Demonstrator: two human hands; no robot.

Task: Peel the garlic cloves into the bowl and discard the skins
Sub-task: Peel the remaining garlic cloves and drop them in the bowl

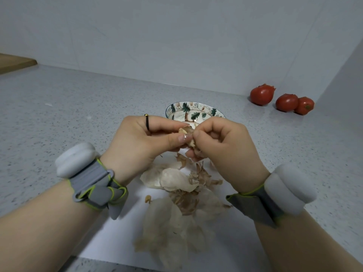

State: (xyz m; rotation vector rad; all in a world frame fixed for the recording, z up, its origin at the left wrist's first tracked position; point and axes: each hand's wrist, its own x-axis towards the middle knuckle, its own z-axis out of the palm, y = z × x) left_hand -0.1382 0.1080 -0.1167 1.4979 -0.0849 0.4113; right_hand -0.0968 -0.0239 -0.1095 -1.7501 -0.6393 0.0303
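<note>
A garlic clove [186, 134] with brownish skin is pinched between both hands, just in front of the leaf-patterned bowl [193, 111]. My left hand [145, 138] grips it between thumb and fingers. My right hand [222, 142] meets it from the right, fingertips on the clove's skin. The hands hide most of the bowl's inside, though something pale shows at its near rim. Below the hands a pile of papery garlic skins [176, 191] lies on a white sheet [121, 238].
Three red tomatoes [262, 94] [286, 102] [304, 106] sit at the back right by the wall corner. A wooden board edge [15, 62] shows at far left. The speckled grey counter [68, 107] stretches left. Both wrists wear grey strapped bands.
</note>
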